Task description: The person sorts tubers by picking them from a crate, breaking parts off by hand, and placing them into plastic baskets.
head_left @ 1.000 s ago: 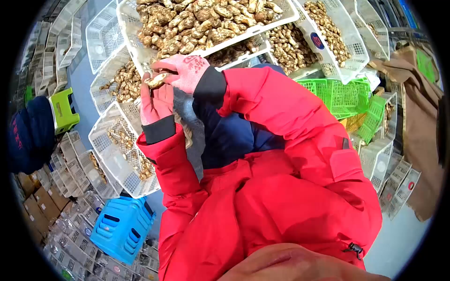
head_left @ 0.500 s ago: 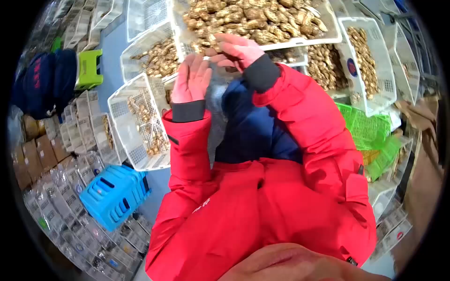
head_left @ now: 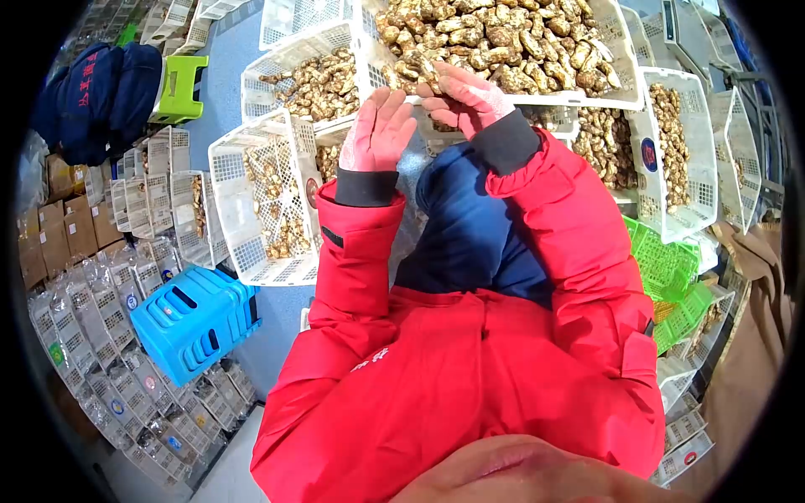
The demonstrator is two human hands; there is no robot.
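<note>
My left hand [head_left: 381,134] is held palm up, fingers stretched out, with nothing in it. Just to its right, my right hand [head_left: 470,99] has its fingers extended toward the left hand, slightly curved and apart; I see nothing held in it. Both hands are at the near edge of a large white crate [head_left: 579,99] heaped with brown-and-white mushrooms [head_left: 495,42]. A few mushrooms lie right by the right fingertips. Left of my left hand stands a white basket [head_left: 251,105] with smaller mushrooms [head_left: 314,84].
Another white basket [head_left: 231,180] with scattered mushrooms stands at my left. On the right are a white basket of mushrooms [head_left: 671,142] and a green basket [head_left: 667,260]. A blue plastic stool [head_left: 197,323] and a green stool [head_left: 180,88] stand on the floor.
The view has shifted, so the crates and hands appear farther right. My hands keep much the same pose, with a slightly wider gap between their fingertips.
</note>
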